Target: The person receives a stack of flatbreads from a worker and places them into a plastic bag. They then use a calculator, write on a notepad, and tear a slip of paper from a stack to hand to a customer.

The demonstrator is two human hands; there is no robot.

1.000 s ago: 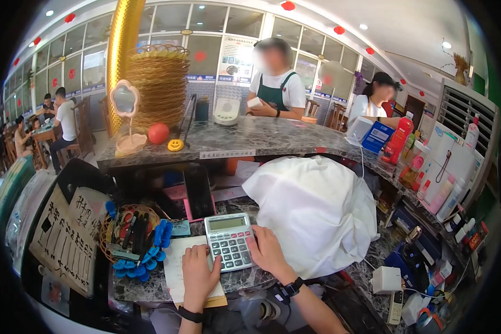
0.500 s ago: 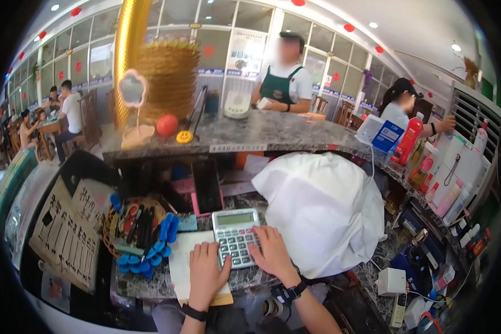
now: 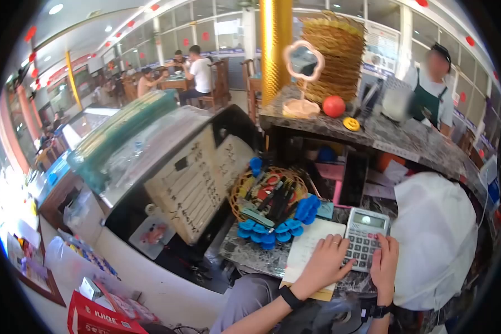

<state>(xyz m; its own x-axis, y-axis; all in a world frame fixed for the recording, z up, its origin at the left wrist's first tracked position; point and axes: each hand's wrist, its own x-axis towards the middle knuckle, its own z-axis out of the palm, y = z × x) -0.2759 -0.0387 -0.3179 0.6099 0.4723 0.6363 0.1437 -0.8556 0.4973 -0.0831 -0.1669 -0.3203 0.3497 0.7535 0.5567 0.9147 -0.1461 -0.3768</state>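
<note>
A grey calculator (image 3: 367,225) lies on the dark marbled desk, its display at the far end. My left hand (image 3: 325,260) rests flat over a paper pad (image 3: 301,250), fingers stretched out and thumb at the calculator's lower left edge. At the calculator's right side is my right hand (image 3: 385,260), its fingers extended over the right-hand keys and holding nothing. Left of the pad sits a wicker basket (image 3: 240,196) of pens (image 3: 284,195), with blue petal-like pieces (image 3: 273,229) along its front.
White cloth (image 3: 434,239) covers a bulky shape on the right. A raised marble counter (image 3: 339,129) carries a flower-shaped mirror (image 3: 304,60), a red ball (image 3: 334,106) and stacked wicker baskets (image 3: 333,55). Behind it stands a person in a green apron (image 3: 426,100). Handwritten sheets (image 3: 189,186) lean left.
My view has turned left, so the desk and counter sit farther right and more of the room shows. My right hand has shifted slightly at the calculator's right side; my left stays on the pad.
</note>
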